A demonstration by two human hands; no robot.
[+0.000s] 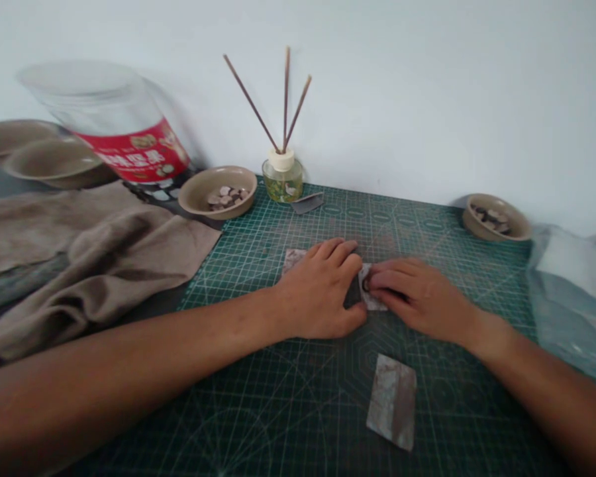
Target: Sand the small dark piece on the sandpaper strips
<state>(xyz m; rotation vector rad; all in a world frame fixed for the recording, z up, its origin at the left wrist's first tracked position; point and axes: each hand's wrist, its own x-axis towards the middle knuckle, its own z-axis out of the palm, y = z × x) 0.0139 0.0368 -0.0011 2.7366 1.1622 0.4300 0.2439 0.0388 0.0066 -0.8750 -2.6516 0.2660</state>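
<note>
On the green cutting mat [298, 371], my left hand [318, 291] and my right hand [417, 295] meet over a mottled pale sheet [372, 298]. Another edge of this sheet, or a second piece, shows past my left fingers [293, 260]. My left hand curves over it, with a dark patch [352, 293] beside the thumb. The fingers of my right hand press on it from the right. Much of the sheet is hidden under my hands. A separate mottled grey-brown piece [391, 401] lies flat below them, touching neither hand.
A bowl of small brown-and-white pieces [217, 192] and a reed diffuser [282, 177] stand at the mat's far edge, with a small grey piece [306, 203] beside them. A second bowl [496, 218] sits far right. A taupe cloth [89, 265], tipped jar [114, 122], and clear plastic [571, 298] flank the mat.
</note>
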